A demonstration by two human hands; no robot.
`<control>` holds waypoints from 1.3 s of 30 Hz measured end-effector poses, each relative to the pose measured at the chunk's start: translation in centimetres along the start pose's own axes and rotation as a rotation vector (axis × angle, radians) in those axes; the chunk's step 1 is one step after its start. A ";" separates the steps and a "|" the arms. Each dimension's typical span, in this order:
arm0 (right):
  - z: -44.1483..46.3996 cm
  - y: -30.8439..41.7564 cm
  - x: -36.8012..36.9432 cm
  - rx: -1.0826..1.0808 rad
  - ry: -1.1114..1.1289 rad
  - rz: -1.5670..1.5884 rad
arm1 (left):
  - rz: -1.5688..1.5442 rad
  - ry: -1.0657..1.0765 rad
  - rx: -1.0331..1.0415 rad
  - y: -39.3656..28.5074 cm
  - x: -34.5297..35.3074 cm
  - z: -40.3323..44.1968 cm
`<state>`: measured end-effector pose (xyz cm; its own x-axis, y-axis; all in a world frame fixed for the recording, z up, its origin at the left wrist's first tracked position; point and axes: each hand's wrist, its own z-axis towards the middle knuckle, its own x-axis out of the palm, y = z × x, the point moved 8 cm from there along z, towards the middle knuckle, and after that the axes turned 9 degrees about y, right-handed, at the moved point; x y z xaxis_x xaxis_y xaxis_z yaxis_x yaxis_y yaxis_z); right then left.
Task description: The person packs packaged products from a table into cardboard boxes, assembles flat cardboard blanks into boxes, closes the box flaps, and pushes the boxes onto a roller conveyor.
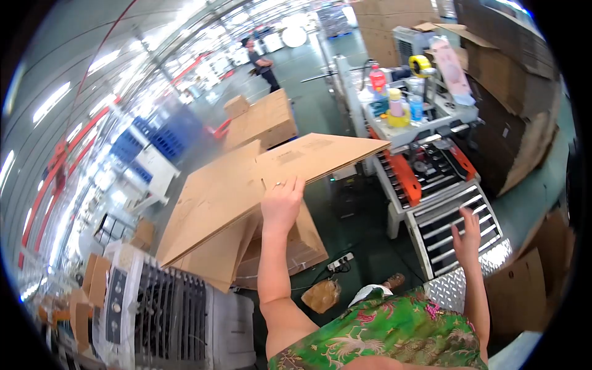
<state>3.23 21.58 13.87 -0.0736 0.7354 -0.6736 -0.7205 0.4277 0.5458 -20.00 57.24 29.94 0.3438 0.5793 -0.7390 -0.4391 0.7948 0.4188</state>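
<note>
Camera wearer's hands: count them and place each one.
2. The left hand is at the near edge of a cardboard sheet; the right hand is open, apparently above the roller conveyor. Neither is hidden.

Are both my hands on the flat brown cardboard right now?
No, only your left hand touches the flat brown cardboard; your right hand is away from it, over the silver metal rollers.

Print (288, 158) on the cardboard sheet (345, 148) just beyond the left hand's (283, 206) fingers: too small to read. Carton (311, 237) below them partly hidden by sheet and forearm (273, 265). Blue crates (148, 143), far left of them, blurred.
</note>
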 end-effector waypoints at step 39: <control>-23.4 3.7 -19.2 0.942 -0.336 -1.038 | -1.709 0.495 0.045 -59.6 10.7 17.7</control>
<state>-14.18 -3.24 17.21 0.4502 -0.0881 -0.8886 0.3778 0.9204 0.1002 24.50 19.28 6.43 0.0874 -0.9138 -0.3966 0.1290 0.4052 -0.9051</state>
